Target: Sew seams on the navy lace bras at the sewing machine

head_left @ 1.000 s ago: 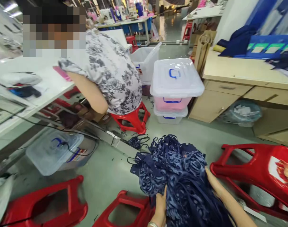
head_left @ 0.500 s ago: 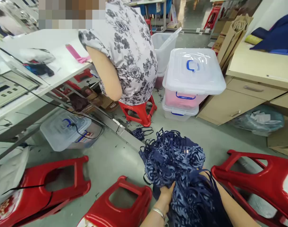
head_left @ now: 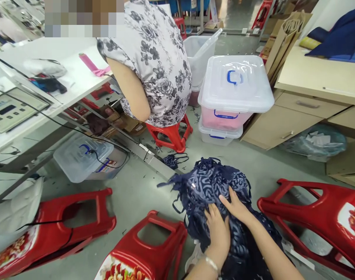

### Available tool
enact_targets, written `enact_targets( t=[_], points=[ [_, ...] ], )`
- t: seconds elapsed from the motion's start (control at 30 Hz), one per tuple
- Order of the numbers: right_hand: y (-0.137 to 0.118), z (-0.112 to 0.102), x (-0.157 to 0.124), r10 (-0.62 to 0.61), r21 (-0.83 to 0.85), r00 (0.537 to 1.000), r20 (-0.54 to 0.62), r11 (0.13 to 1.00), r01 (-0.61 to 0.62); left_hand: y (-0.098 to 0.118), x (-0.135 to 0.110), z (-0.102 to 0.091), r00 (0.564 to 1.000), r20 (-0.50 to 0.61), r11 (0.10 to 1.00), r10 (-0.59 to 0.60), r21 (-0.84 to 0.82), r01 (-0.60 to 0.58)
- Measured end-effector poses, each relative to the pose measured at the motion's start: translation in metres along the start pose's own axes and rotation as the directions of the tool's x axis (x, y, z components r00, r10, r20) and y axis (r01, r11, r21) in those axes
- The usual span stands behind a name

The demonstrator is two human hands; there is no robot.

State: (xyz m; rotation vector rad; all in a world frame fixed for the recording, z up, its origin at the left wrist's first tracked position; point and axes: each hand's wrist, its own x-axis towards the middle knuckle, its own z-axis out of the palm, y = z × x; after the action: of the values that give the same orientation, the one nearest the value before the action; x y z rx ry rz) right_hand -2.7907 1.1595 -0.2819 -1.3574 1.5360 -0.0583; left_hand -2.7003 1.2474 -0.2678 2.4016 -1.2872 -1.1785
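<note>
A heap of dark blue patterned garments with thin straps [head_left: 212, 182] lies in front of me, between two red stools. My left hand [head_left: 218, 231] presses flat on the heap near its front, fingers stretched out, a thin bracelet on the wrist. My right hand [head_left: 237, 206] rests on the heap just beside it, fingers spread and pointing left. Neither hand grips anything that I can see. A small loose piece of the same blue fabric [head_left: 173, 160] lies on the floor further away.
A person in a grey flowered top [head_left: 157, 58] sits on a red stool [head_left: 170, 134] at a white table [head_left: 63, 83]. Stacked clear lidded bins [head_left: 234, 91] stand behind. Red stools lie left [head_left: 63, 225], front [head_left: 148, 249] and right [head_left: 314, 217]. A wooden desk [head_left: 305, 105] stands right.
Both hands have come out from under and beside the heap and now lie flat on top of it. The camera has tilted down a little.
</note>
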Motion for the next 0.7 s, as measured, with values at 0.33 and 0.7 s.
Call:
enact_targets(
  t=[0.33,0.7],
  points=[
    [-0.004,0.015,-0.022,-0.034,-0.436,0.960,-0.279,0.895,-0.095,0.019,0.003,0.011,0.998,-0.007,0.974,-0.061,0.218,0.061],
    [0.006,0.039,-0.030,-0.167,-0.642,0.924,-0.345,0.760,-0.103,-0.173,-0.114,-0.056,0.988,0.146,0.997,0.048,-0.072,-0.037]
  ],
)
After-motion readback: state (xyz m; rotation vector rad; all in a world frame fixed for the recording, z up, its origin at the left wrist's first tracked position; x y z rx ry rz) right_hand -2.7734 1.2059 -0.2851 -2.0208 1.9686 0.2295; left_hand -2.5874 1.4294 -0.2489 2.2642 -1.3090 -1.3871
